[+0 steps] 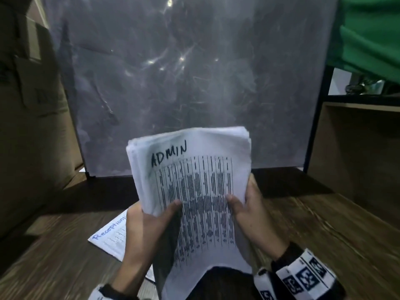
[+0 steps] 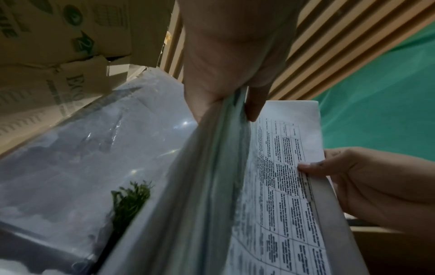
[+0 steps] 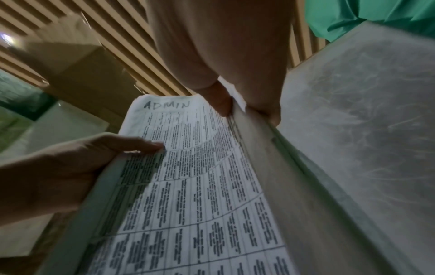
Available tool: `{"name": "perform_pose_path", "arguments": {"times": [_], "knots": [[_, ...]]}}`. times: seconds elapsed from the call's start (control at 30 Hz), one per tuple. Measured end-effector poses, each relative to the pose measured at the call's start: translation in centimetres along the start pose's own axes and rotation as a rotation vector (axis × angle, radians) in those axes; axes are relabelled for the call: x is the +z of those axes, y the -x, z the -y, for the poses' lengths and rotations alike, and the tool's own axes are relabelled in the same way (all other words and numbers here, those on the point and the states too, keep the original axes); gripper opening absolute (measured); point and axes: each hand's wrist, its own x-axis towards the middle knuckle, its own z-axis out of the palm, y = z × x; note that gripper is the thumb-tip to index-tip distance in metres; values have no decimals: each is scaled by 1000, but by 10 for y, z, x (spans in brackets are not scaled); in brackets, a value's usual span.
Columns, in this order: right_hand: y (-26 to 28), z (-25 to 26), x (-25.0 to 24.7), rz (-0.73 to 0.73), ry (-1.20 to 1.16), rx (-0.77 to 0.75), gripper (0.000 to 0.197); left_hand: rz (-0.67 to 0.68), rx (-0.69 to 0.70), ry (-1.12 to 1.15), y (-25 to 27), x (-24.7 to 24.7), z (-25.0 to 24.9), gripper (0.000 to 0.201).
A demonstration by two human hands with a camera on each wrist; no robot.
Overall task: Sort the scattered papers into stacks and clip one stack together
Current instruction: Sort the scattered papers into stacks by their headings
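Observation:
I hold a thick stack of white papers (image 1: 194,169) upright above the wooden table (image 1: 324,224). Its top sheet carries a printed table and the handwritten word ADMIN. My left hand (image 1: 155,215) grips the stack's left edge, thumb on the front sheet. My right hand (image 1: 244,204) grips the right edge the same way. The left wrist view shows the stack (image 2: 212,186) edge-on under my left hand (image 2: 235,83), with the right hand (image 2: 353,176) across. In the right wrist view the stack (image 3: 200,176) sits between my right hand (image 3: 235,93) and left hand (image 3: 82,158). No clip is in view.
Another paper headed "Reception" (image 1: 110,237) lies flat on the table under my left forearm. A plastic-wrapped panel (image 1: 184,72) stands behind the table. Cardboard boxes (image 1: 28,126) are at the left, a wooden shelf (image 1: 357,148) and green cloth (image 1: 372,35) at the right.

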Motion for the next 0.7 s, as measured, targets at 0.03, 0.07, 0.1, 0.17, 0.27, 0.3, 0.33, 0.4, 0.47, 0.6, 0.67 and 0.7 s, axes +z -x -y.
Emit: {"name": "perform_pose_path", "arguments": {"times": [0.03,0.07,0.1,0.17,0.27,0.3,0.33,0.4,0.47,0.6,0.67,0.7], "knots": [[-4,-2,-1,-5,12,-46,62,12,31,3,-2,-2,-3,13],[-5,-2,-3,-1,21,-59,67,22,48,13,-4,-4,-2,16],[-6,-6,-4,12,18,-50,68,33,41,29,-4,-3,-1,18],[-1,-22,-5,71,37,46,58,46,-45,38,0,0,10,18],[17,-48,-3,139,-34,239,37,42,-226,98,9,-1,34,34],[21,-51,-2,135,-103,273,34,58,-254,89,9,-4,35,33],[22,-47,-3,128,-154,297,32,57,-254,65,5,-8,35,29],[17,-31,-7,146,-187,292,31,13,-201,1,-5,-20,27,30],[4,-16,-14,166,-35,176,27,-101,-19,-117,-21,-36,6,69],[-18,15,-19,219,409,-68,13,-243,289,-548,-41,-65,-45,135],[-24,32,-17,281,478,-137,16,-4,262,-557,-56,-76,-53,134],[-25,41,-15,318,511,-168,17,156,204,-447,-63,-80,-54,117]]}}
